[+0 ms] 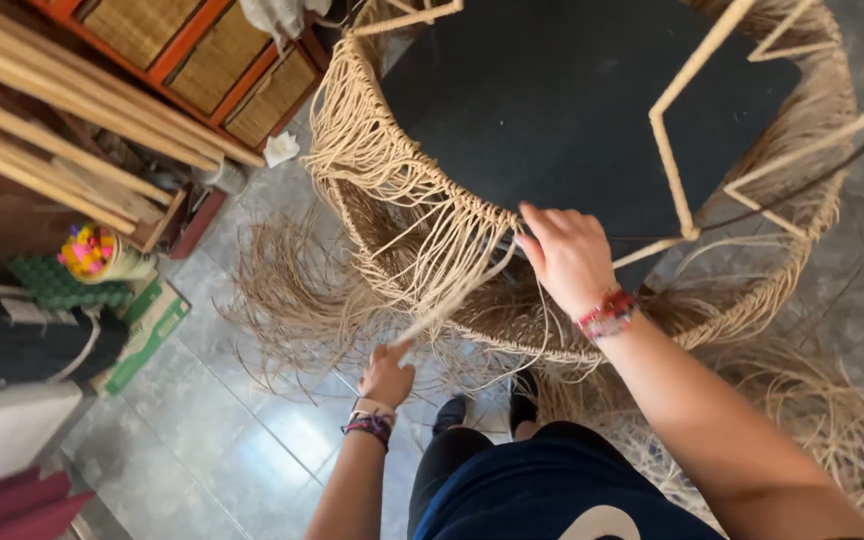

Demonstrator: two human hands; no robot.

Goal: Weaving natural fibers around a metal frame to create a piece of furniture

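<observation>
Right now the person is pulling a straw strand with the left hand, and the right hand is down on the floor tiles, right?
Not quite. The head view shows the left hand pulling the strand, but the right hand rests on the woven rim of the big round frame, not the floor.

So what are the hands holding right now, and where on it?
The left hand pinches a tan fibre strand at its lower end, pulled taut from the woven rim. The right hand grips the strands at the rim.
</observation>
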